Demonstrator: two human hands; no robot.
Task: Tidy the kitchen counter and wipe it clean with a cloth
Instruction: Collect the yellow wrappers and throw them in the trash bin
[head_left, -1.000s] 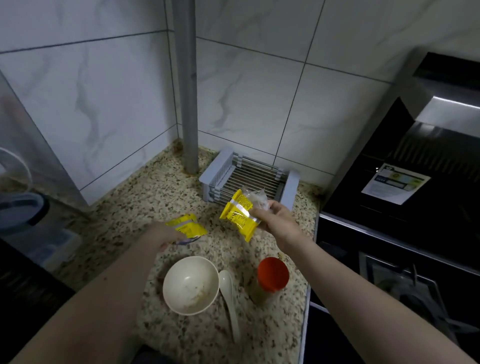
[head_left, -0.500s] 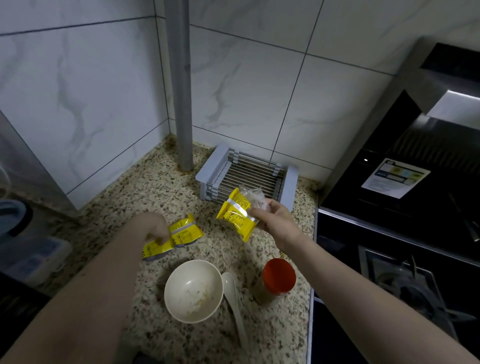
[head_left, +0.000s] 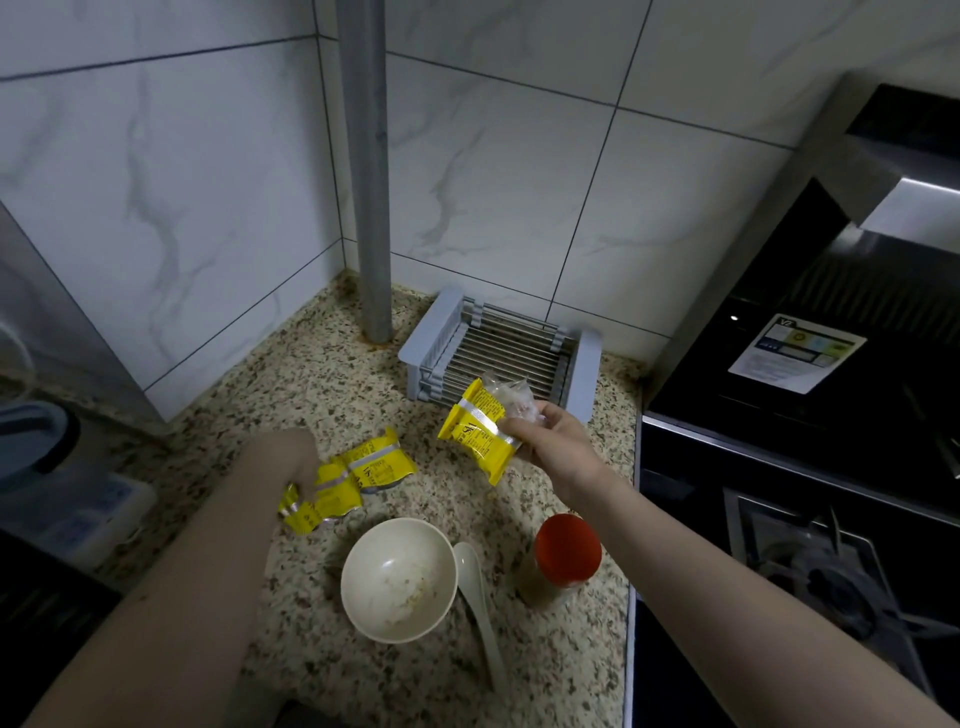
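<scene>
Head view: both hands on yellow wrappers over speckled counter (head_left: 519, 499)
Left hand (head_left: 291, 462) pinching torn wrappers (head_left: 345, 486), now drawn nearer bowl (head_left: 399, 579) than 0.5 s ago; right hand (head_left: 550, 441) unchanged, fingers closed on raised packet (head_left: 478, 434) before rack (head_left: 498, 353)

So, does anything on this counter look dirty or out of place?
Yes. Torn yellow wrappers lie crumpled on the counter under the left hand. The bowl holds food residue. Rusty staining rings the pipe's base.
</scene>
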